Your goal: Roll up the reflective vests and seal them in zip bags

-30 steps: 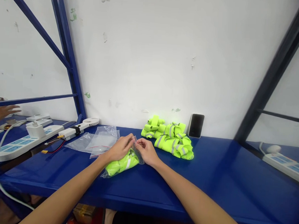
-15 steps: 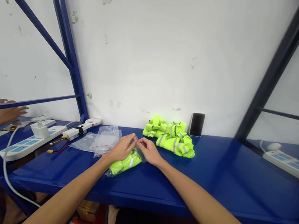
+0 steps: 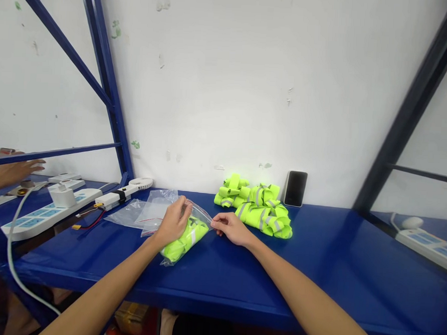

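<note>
Toward the near side of the bench (image 3: 315, 272), left of the middle, a clear bag (image 3: 201, 214) is lying slantwise with a bundle (image 3: 192, 238) inside. At the left end of its mouth, the left hand (image 3: 176, 219) is curling its fingers around the film, though the hand itself is hiding the exact grip. At the right end, the right hand (image 3: 232, 228) is pinching the corner between thumb and fingers. These two holds are apparently pulling the mouth straight, while the bench is bearing the bundle's weight.

Through the film the bundle is showing bright yellow-green, loosely folded, with a pale stripe crossing it; the bag is crumpling at its near end.

Just beyond the left hand, flat bags (image 3: 154, 209) are overlapping, probably placed there for easy reach. Farther right, more bundles (image 3: 262, 212) are lying heaped, seemingly set back to leave the hands room. Beside them a phone (image 3: 296, 188) is leaning on the wall (image 3: 227, 87), which is likely propping it up. On the left, a fan (image 3: 142, 183) and a power strip (image 3: 52, 211) are resting.
</note>
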The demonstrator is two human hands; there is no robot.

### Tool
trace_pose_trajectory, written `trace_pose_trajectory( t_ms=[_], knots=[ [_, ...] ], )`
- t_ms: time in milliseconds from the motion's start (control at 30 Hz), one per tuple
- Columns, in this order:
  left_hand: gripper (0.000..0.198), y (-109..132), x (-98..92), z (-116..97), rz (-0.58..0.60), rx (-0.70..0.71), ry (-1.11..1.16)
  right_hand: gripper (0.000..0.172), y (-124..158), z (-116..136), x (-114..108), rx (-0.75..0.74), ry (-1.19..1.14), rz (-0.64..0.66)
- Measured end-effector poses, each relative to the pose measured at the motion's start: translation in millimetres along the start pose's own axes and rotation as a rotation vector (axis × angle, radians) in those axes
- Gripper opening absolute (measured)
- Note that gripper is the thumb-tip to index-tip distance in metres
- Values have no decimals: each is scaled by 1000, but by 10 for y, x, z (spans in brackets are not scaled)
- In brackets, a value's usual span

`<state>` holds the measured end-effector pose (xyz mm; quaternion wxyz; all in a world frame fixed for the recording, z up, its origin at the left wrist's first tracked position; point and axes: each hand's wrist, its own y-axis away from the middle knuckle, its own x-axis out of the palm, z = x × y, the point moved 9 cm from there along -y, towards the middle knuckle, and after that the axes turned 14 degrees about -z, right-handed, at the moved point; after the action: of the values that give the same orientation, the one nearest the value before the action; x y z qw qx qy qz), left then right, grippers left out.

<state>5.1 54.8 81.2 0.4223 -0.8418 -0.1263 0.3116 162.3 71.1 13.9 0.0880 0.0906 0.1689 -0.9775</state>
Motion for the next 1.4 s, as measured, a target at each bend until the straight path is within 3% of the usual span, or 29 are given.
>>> trace_pose_trajectory(
  t_ms=[233,400,600,700,967,1133,1200,1267,1400],
  knots=[
    [25,0,32,-7,30,5,-24,19,20,77,6,-39,78,-8],
    [22,-23,114,-16,77,12,-22,15,5,79,27,-28,14,1],
    [22,-25,156,-44,102,14,-9,13,21,251,9,-247,251,-130],
    [24,-37,123,2,72,-21,-3,14,73,347,37,-330,302,-163],
    [28,-72,115,127,45,-174,142,16,52,402,69,-329,300,-197],
    [46,-242,177,333,207,-296,333,18,33,316,60,-300,424,-183],
    [53,-328,68,564,156,-327,251,18,30,242,86,-268,491,-133],
    [51,-356,-69,779,89,-261,-40,18,24,202,91,-252,532,-115],
    [44,-67,109,1047,402,-129,-535,19,-13,200,24,-248,486,-194]
  ],
)
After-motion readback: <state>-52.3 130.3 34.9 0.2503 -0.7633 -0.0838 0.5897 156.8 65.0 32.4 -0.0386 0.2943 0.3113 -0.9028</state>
